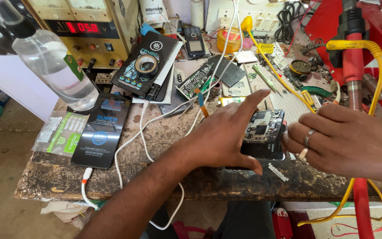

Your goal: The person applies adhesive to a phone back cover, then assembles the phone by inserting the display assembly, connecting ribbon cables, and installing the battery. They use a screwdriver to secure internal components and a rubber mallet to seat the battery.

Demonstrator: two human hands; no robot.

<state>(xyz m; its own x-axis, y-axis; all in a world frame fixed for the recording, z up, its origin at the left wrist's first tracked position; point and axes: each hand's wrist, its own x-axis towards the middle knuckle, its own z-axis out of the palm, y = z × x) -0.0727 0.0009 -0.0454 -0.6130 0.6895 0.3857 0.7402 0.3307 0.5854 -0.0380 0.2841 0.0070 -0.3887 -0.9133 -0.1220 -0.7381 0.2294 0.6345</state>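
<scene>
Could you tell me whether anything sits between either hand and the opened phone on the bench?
Nothing visible does. The left hand already rests against the opened phone, thumb along its near edge, and the right hand touches its other side with its fingers. The white cable and tools lie off to the sides.

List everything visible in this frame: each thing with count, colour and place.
opened phone: one, black with bare circuit board, bench front, between both hands
power supply: one, cream with red display, back left
spray bottle: one, clear, left
tape roll: one, black, on dark packet
packaged phone case: one, black and blue, front left
keypad phone: one, dark, back centre
white cable: one, across bench
workbench: one, worn brown
left hand: touching phone
right hand: ringed, at phone's right edge
</scene>
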